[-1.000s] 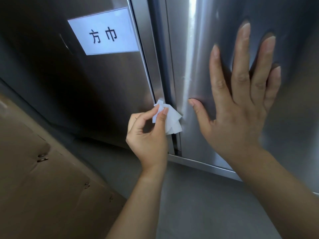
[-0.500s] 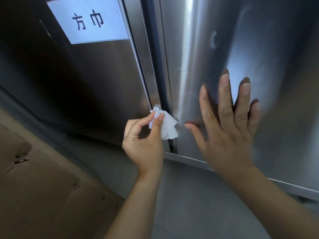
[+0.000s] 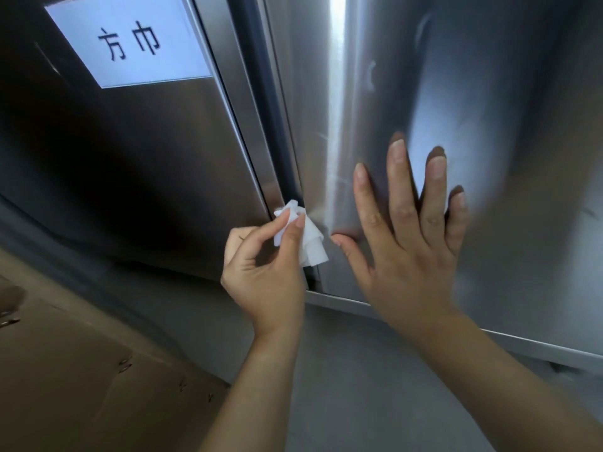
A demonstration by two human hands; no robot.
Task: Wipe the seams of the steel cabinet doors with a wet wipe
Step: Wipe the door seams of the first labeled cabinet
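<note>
Two steel cabinet doors fill the view, the left door (image 3: 146,164) and the right door (image 3: 489,109). A dark vertical seam (image 3: 264,102) runs between them. My left hand (image 3: 264,272) pinches a crumpled white wet wipe (image 3: 310,243) between thumb and forefinger, and the wipe's top presses against the lower part of the seam. My right hand (image 3: 411,236) lies flat on the right door, fingers spread, just right of the wipe.
A white paper label (image 3: 130,40) with two black characters is stuck on the left door near the top. Brown cardboard (image 3: 81,386) lies on the floor at lower left. Grey floor (image 3: 359,386) runs below the doors' bottom edge (image 3: 359,305).
My right hand has slid down the right door, and over the last half second barely moved. The wipe stays low on the seam and has crept slightly down toward the doors' bottom edge.
</note>
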